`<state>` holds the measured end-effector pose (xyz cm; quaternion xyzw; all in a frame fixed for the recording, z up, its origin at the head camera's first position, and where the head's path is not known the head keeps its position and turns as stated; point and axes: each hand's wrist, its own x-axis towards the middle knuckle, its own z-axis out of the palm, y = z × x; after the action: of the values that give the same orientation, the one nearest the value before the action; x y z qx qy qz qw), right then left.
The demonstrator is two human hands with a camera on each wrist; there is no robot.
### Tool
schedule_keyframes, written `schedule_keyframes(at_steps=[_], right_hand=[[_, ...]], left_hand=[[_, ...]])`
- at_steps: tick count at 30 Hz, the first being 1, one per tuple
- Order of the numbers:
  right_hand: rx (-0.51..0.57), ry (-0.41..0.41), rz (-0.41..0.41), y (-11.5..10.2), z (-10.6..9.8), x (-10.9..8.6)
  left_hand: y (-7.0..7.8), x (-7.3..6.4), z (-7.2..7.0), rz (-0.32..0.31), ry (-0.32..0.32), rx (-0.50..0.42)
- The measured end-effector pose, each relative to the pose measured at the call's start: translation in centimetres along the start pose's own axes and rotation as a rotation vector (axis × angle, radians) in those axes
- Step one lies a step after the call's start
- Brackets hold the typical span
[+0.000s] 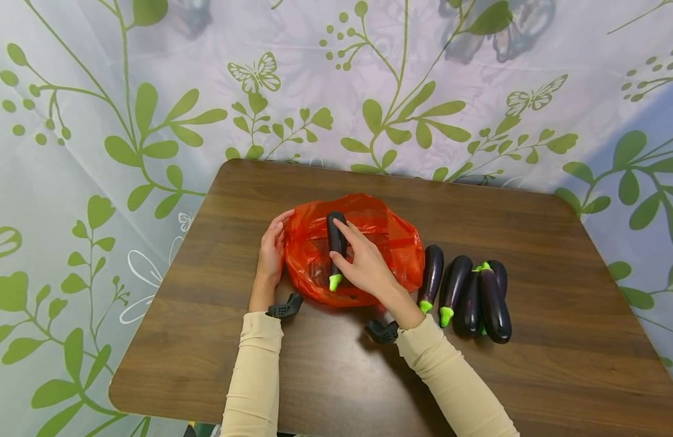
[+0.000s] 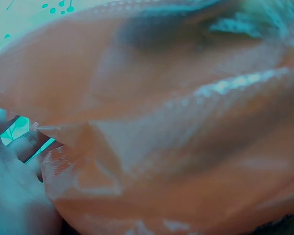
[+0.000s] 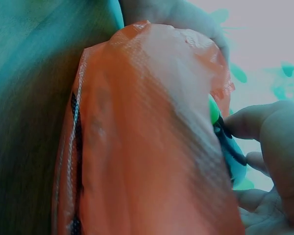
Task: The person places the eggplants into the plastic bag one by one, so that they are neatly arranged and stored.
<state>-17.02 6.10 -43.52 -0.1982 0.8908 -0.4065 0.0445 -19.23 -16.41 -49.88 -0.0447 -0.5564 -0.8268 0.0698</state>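
A red plastic bag (image 1: 407,246) stands with its mouth spread on the table. Over that mouth my right hand (image 1: 366,261) holds a dark eggplant (image 1: 334,233), its green stem end pointing down toward me. The right wrist view shows thumb and fingers on either side of the eggplant (image 3: 233,159), partly hidden behind the bag wall. At the bag's left side, my left hand (image 1: 269,252) holds the edge. In the left wrist view, its fingers pass behind the red plastic. What lies inside the bag is blurred by the plastic.
Several more eggplants (image 1: 454,285) lie in a group on the brown wooden table (image 1: 554,291), right of the bag. Behind the table hangs a cloth (image 1: 292,36) printed with green leaves and butterflies. Black wrist mounts (image 1: 286,307) sit at both wrists.
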Motion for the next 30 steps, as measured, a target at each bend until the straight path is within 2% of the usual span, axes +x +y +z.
schedule_keyframes(at_steps=[7, 18, 30], right_hand=[[-0.007, -0.026, 0.007, 0.0, 0.8, 0.4], [0.054, -0.088, 0.063, 0.2, 2.2, 0.9], [0.088, -0.121, 0.051, 0.3, 3.8, 1.3]], left_hand=[[-0.1, -0.1, -0.2, -0.007, 0.001, 0.007], [-0.1, -0.1, 0.0, -0.019, -0.007, -0.024], [0.1, -0.1, 0.0, -0.018, -0.016, -0.015]])
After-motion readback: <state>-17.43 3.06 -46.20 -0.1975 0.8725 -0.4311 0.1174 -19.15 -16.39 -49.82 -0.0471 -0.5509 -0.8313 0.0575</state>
